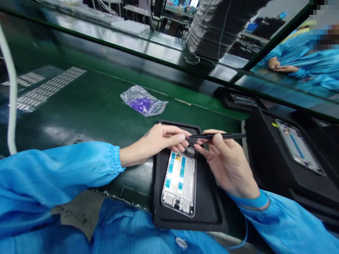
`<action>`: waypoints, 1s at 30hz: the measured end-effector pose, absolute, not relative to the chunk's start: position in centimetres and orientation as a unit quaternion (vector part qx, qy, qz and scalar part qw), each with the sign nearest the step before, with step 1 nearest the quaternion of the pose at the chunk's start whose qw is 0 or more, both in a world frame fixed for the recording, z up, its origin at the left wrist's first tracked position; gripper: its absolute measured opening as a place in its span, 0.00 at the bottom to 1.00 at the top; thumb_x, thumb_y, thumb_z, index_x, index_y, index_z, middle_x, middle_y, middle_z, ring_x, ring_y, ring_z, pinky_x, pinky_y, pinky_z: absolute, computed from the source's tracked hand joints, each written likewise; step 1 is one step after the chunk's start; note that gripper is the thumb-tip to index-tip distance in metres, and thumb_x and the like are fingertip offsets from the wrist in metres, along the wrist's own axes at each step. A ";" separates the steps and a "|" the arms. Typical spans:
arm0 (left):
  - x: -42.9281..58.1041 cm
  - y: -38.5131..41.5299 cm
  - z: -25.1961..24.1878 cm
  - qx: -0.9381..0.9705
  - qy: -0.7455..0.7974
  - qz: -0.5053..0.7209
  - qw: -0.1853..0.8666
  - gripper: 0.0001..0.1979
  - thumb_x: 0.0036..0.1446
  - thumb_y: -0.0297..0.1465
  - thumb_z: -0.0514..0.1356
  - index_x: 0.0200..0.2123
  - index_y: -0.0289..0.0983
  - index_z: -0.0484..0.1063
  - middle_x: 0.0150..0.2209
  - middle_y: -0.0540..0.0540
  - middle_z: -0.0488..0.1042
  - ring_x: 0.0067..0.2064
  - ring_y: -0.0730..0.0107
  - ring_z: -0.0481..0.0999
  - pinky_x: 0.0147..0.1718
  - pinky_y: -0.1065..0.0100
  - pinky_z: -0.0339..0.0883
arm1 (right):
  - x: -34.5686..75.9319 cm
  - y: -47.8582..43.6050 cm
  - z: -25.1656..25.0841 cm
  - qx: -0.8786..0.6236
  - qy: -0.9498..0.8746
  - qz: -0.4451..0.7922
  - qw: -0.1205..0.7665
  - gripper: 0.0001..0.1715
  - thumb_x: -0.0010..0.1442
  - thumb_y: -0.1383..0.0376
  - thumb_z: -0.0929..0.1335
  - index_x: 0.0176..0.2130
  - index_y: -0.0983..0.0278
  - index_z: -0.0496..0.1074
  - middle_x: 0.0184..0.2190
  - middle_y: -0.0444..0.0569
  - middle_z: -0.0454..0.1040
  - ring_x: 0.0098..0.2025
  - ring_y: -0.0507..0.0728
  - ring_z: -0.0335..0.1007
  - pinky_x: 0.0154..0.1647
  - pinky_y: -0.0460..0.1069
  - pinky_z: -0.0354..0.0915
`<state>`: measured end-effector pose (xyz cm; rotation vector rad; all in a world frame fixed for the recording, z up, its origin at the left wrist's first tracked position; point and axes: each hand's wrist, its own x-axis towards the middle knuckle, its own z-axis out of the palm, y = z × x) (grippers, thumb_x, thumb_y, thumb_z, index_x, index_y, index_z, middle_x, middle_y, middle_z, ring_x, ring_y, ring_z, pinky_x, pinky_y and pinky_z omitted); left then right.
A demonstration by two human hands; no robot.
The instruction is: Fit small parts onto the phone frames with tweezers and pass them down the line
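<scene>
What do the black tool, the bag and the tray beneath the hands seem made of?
Black tool: smooth, dark; coated metal or plastic, unclear. Bag: clear plastic film, by its glossy creases. Tray: matte, perhaps foam or plastic, by its dull surface.

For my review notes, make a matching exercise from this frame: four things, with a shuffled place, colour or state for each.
1. Clear bag
2. Pointed tool
3. Nearest phone frame
4. Tray

A. Black, beneath the nearest phone frame
B. Held in the right hand
C. Contains purple bits
D. Bears blue strips

Pairs: 1-C, 2-B, 3-D, 4-A
</scene>
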<state>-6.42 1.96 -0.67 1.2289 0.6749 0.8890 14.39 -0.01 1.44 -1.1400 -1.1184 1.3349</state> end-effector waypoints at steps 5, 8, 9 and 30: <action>-5.8 1.6 -0.6 0.394 0.238 0.410 0.787 0.14 0.58 0.35 0.69 0.43 0.31 0.77 0.35 0.45 0.80 0.35 0.73 0.78 0.42 0.67 0.70 | 14.0 -0.3 1.6 -0.472 -0.417 0.592 0.503 0.13 0.56 0.54 0.76 0.39 0.58 0.80 0.33 0.43 0.79 0.38 0.50 0.78 0.46 0.44 0.76; -5.8 1.6 -0.3 0.377 0.250 0.409 0.792 0.13 0.55 0.34 0.71 0.37 0.30 0.76 0.32 0.46 0.78 0.32 0.75 0.76 0.40 0.68 0.69 | 13.8 -0.5 1.4 -0.474 -0.418 0.590 0.502 0.13 0.57 0.54 0.75 0.40 0.57 0.80 0.35 0.44 0.80 0.40 0.51 0.78 0.47 0.46 0.76; -5.8 1.7 -0.3 0.374 0.254 0.408 0.793 0.13 0.55 0.34 0.71 0.36 0.30 0.76 0.31 0.47 0.78 0.31 0.76 0.75 0.39 0.69 0.68 | 13.7 -0.5 1.4 -0.473 -0.419 0.590 0.503 0.12 0.57 0.54 0.75 0.40 0.58 0.80 0.35 0.44 0.79 0.40 0.51 0.78 0.47 0.46 0.76; -6.8 2.8 -0.6 0.599 0.316 0.346 0.650 0.10 0.59 0.33 0.64 0.29 0.32 0.73 0.26 0.50 0.74 0.26 0.78 0.71 0.27 0.74 0.63 | 14.4 -0.9 3.4 -0.512 -0.569 0.444 0.465 0.09 0.59 0.55 0.74 0.37 0.56 0.81 0.35 0.44 0.79 0.35 0.55 0.78 0.40 0.54 0.80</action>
